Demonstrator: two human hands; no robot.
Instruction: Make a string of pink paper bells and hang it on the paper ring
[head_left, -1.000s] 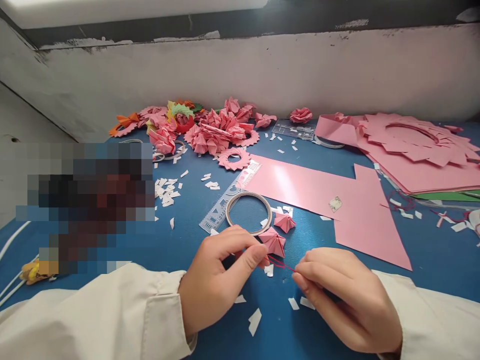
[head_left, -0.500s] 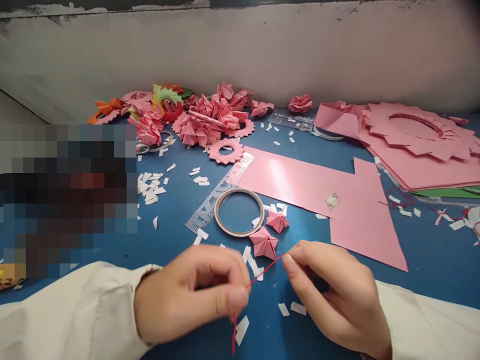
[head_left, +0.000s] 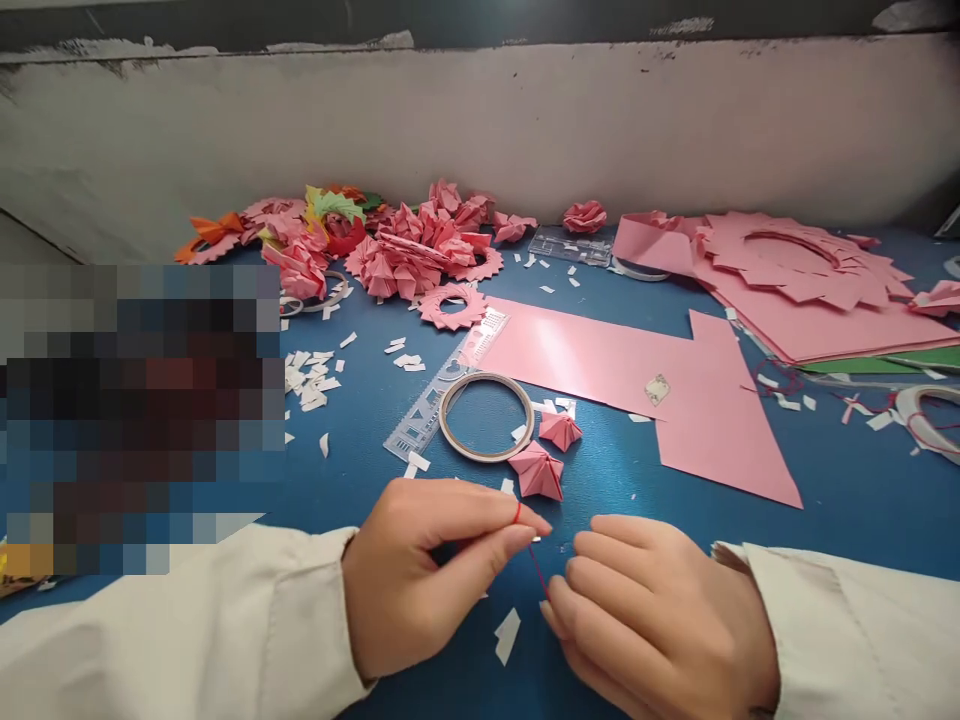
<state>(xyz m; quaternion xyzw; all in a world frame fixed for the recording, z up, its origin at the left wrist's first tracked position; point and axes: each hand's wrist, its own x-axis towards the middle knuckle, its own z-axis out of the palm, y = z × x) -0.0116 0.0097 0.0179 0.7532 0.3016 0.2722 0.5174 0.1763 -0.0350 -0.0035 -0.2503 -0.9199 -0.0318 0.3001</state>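
Observation:
A thin red thread (head_left: 538, 572) runs between my two hands, low over the blue table. My left hand (head_left: 442, 570) is closed in a pinch, with the thread looped round its index finger near the tip. My right hand (head_left: 649, 610) has its fingers curled in, closed on the thread's lower end. Just beyond the fingertips lie two pink folded paper stars (head_left: 537, 470), one behind the other. The nearer star touches or nearly touches a roll of narrow tape (head_left: 444, 425), which rests partly on a clear plastic ruler (head_left: 411, 432).
Pink sheet paper (head_left: 720, 400) spreads behind the stars. Several folded pink flowers (head_left: 397, 255) are heaped at the back left. At the back right a large pleated pink ring (head_left: 720, 250) lies on more paper. White paper scraps (head_left: 307, 380) are scattered about. Another tape roll (head_left: 911, 410) is at far right.
My right hand has moved down and turned its knuckles up, its fingers curling in. My left hand has shifted right, and the thread now wraps its index finger. The view has tilted slightly up.

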